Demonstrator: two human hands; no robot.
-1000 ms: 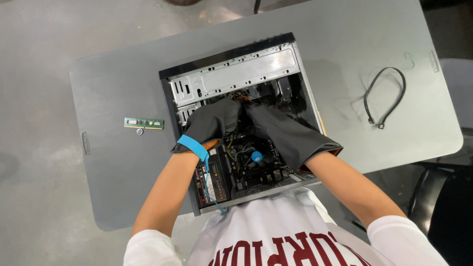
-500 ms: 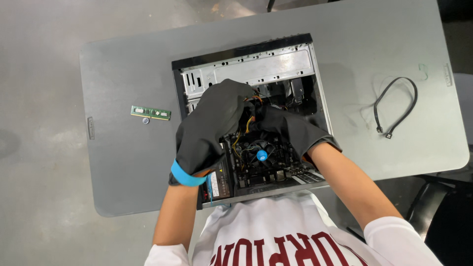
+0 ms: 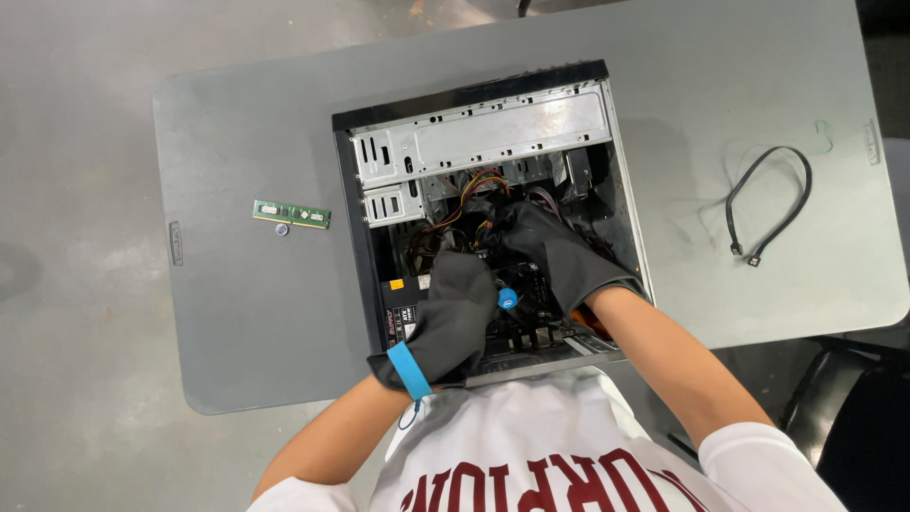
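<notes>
Reaching fingers into computer case (opened)

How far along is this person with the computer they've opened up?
Done: the computer case lies open, and a green memory stick and a black cable sit out on the table. In hand: the left hand and right hand, gloved, work among the wires. Left: the board remains inside.

Left hand drawn back inside the case

The gloved left hand has slid from the cables toward the case's near edge; the right hand has reached deeper toward the wires.
</notes>
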